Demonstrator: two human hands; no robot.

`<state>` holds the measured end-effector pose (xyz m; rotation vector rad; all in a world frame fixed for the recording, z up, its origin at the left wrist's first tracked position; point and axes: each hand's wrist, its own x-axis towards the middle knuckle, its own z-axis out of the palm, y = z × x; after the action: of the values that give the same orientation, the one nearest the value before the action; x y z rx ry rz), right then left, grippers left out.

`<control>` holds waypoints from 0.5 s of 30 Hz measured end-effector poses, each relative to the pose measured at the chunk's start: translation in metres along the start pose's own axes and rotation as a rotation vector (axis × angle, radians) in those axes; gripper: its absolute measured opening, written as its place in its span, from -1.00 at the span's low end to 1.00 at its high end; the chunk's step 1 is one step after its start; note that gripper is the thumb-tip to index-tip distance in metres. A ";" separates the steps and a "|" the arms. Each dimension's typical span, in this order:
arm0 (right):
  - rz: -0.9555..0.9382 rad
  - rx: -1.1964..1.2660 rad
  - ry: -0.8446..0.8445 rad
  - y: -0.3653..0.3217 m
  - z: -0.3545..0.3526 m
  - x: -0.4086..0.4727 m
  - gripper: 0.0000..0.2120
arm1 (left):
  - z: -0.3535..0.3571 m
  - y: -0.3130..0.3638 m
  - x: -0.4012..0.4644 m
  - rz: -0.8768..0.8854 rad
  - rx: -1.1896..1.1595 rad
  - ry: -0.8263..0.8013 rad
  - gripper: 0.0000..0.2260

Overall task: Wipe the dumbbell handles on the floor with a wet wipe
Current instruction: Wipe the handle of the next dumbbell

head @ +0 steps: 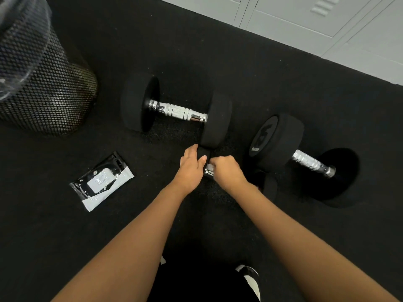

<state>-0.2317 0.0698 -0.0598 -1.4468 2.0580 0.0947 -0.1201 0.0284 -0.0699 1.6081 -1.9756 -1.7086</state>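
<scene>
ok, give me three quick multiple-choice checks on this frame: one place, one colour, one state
1. Where is the wipe packet?
A. On the floor, left of the hands
B. On the mesh bin
C. Between the two large dumbbells

2. What colour are the dumbbell handles?
A. Black
B. Red
C. Silver chrome

3. What is the right hand doing?
A. Lying flat on the floor
B. Curled round the small dumbbell's handle
C. Holding the wipe packet

Key:
1 A: the wipe packet lies on the floor, left of the left hand.
2 C: the large dumbbell's handle shines silver.
3 B: the right hand has its fingers wrapped round the small dumbbell.
</scene>
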 end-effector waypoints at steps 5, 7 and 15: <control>-0.307 -0.181 0.310 0.025 0.039 -0.035 -0.43 | -0.001 0.001 -0.001 -0.013 -0.012 -0.005 -0.54; -0.306 -0.164 0.415 0.035 0.047 -0.033 -0.37 | -0.001 0.002 -0.002 -0.008 -0.014 -0.005 -0.54; -0.380 -0.085 0.481 0.020 0.057 -0.050 -0.47 | -0.002 0.002 -0.002 -0.006 -0.021 -0.003 -0.54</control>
<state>-0.2140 0.1414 -0.0856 -2.0427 2.1080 -0.3576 -0.1192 0.0279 -0.0671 1.6071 -1.9500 -1.7292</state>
